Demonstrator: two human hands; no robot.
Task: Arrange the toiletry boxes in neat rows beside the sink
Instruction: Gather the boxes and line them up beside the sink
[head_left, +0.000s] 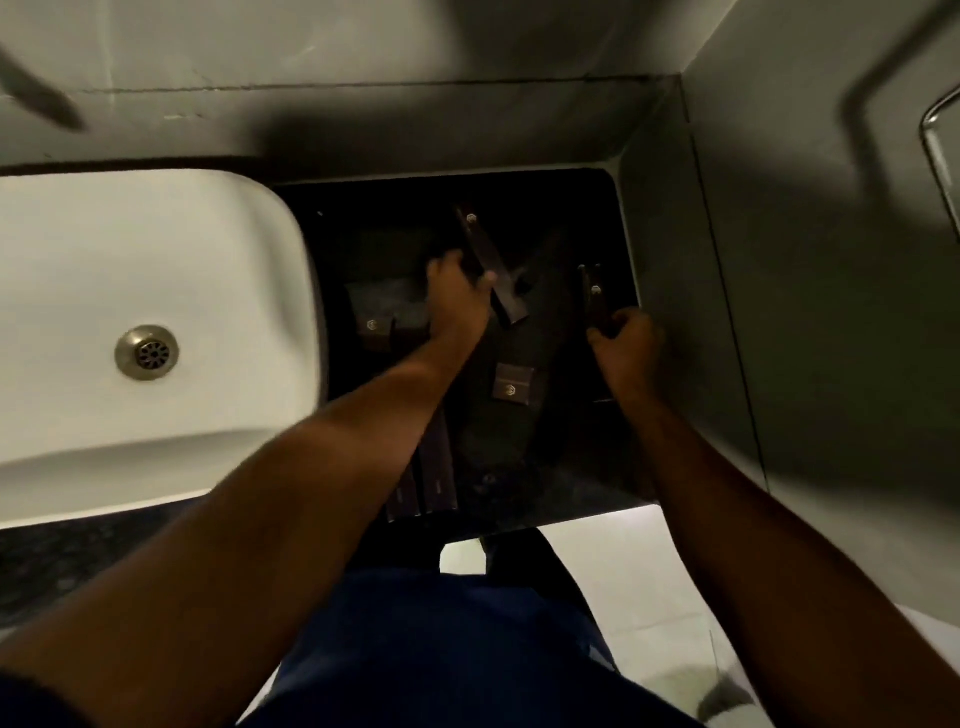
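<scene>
Several dark brown toiletry boxes lie on the black counter (561, 457) to the right of the white sink (156, 312). My left hand (457, 301) grips a long slim box (491, 265) held slantwise above the counter's middle. My right hand (626, 343) is closed on another long slim box (595, 301) close to the right wall. A small square box (513, 383) lies between my forearms. Another small box (375, 332) sits near the sink's edge. Two long boxes (423, 483) lie side by side at the counter's front, partly under my left forearm.
The sink's drain (147, 353) is at the left. A grey wall (691, 312) closes off the counter's right side, and another wall runs along the back. White floor tiles (623, 597) show below the counter's front edge. A metal rail (935, 135) hangs at the far right.
</scene>
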